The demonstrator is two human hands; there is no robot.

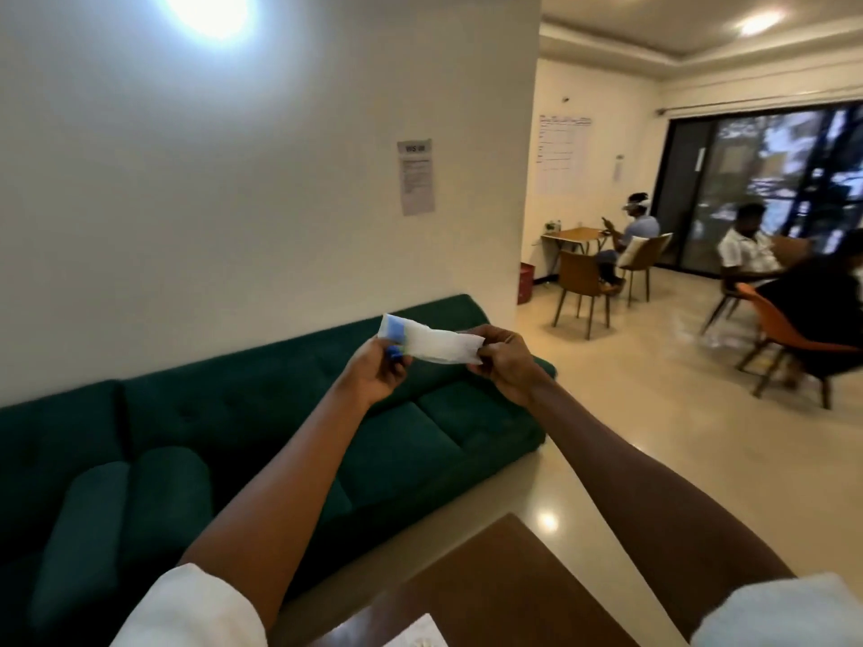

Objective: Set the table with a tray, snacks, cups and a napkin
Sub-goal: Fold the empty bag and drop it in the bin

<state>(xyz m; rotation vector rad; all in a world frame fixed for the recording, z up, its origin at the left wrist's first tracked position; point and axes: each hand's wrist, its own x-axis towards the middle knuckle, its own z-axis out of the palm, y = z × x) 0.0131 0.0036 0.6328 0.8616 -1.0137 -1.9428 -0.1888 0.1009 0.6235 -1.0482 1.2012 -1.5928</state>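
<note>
Head view: the packet (434, 345) is up in the air, stretched between both hands. The left hand (376, 371) pinches its blue end. The right hand (506, 366) pinches the other end. It looks light, soft and crinkly, so gentle pinches at the ends should hold it.

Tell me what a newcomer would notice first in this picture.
First, the white packet with a blue patch, held up mid-frame, the left hand pinching one end and the right hand the other. Behind it a dark green sofa fills the left side; the corner of a brown table shows at the bottom edge.
</note>
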